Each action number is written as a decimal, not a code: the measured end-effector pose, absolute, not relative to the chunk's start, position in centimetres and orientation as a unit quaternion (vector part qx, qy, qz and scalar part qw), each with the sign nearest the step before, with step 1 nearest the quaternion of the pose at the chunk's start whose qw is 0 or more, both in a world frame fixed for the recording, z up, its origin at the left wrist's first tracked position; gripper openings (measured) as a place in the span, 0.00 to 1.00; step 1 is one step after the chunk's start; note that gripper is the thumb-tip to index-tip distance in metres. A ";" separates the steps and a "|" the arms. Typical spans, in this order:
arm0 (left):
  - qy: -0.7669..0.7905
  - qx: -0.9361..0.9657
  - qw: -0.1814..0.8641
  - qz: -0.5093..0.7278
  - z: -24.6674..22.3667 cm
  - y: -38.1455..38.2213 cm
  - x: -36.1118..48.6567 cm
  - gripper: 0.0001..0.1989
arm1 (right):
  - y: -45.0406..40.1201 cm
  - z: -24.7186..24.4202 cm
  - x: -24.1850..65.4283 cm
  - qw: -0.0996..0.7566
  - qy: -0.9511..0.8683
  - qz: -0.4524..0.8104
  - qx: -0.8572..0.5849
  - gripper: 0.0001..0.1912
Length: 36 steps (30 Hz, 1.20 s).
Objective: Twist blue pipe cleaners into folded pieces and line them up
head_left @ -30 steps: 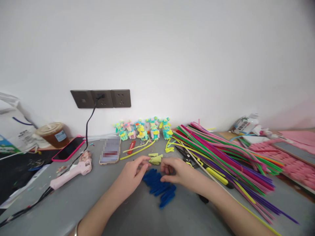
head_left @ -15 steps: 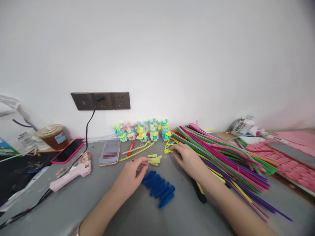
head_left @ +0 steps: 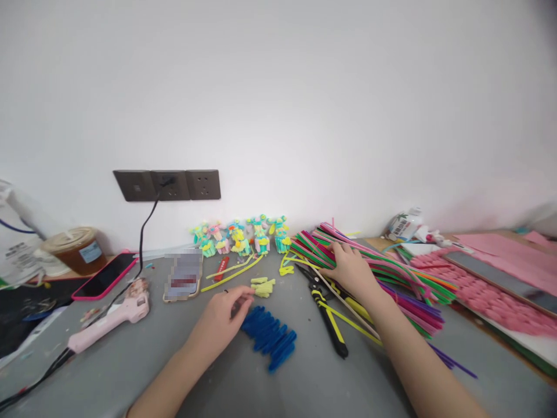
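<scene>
My left hand (head_left: 224, 316) rests low over the table, fingers loosely curved and thumb apart. Its fingertips are beside a small cluster of short pale-yellow pipe cleaner pieces (head_left: 263, 287); whether they touch is unclear. Just right of that hand lies a blue pipe cleaner bent into a zigzag (head_left: 270, 337). My right hand (head_left: 353, 270) lies over a large bundle of multicoloured pipe cleaners (head_left: 391, 264), fingers spread on its upper side. Under and left of the right wrist are black-and-yellow pliers (head_left: 328, 319), with loose yellow pipe cleaners across them.
Several small pipe cleaner figures (head_left: 238, 238) stand along the wall. A pink glue gun (head_left: 108, 325), a phone (head_left: 185, 276), a pink-edged phone (head_left: 107, 276) and a lidded cup (head_left: 78, 249) sit to the left. A pink keyboard (head_left: 474, 290) is on the right.
My right hand has moved from the small yellow bent piece rightward onto the bundle, which has shifted and uncovered the pliers. My left hand stays by the pale-yellow pieces. The view has turned slightly right.
</scene>
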<state>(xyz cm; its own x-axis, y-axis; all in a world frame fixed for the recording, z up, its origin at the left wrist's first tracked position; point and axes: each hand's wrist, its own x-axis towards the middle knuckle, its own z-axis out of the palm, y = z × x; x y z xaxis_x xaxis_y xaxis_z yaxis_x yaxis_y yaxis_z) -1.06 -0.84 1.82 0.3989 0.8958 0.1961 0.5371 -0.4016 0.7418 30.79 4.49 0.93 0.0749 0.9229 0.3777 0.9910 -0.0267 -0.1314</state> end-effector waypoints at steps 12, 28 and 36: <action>0.456 0.773 0.270 0.349 2.0 -0.7 -1.1 0.12 | 2.1 5.3 30.4 0.196 -0.749 0.093 -0.626 0.14; 0.325 0.762 0.370 0.419 3.5 -3.5 0.3 0.05 | 0.0 7.6 29.2 0.066 -0.744 0.557 -0.362 0.18; 0.240 0.773 0.398 0.431 3.2 -5.1 1.2 0.08 | 1.0 6.3 28.8 0.029 -0.729 0.594 -0.339 0.24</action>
